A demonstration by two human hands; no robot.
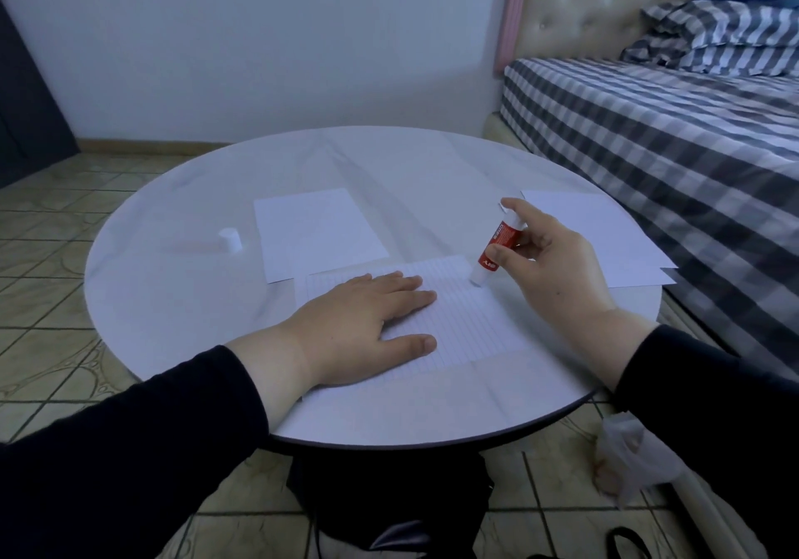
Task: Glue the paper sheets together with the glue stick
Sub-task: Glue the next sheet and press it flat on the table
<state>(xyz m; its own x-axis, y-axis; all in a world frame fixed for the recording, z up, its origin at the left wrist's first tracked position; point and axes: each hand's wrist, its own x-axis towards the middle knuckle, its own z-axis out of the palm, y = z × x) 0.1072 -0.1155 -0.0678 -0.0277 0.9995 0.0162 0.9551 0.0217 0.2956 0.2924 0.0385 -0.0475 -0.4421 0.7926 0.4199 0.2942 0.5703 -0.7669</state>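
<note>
Spreading glue: right hand (557,273) clamps glue stick (497,247), tip at lined sheet (467,321) 1 o'clock corner; left hand (359,321) flat, fingers straight, pinning sheet. Next probably: stroke along edge.

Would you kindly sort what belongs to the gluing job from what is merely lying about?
Job: glue stick, lined sheet, blank sheet, sheets at right, white cap.
Lying about: bed, pillows, plastic bag on the floor.

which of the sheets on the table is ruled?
The lined sheet nearest the person, under the flat left hand. The glue stick touches its far right corner. The sheets behind it and at right look blank.
</note>
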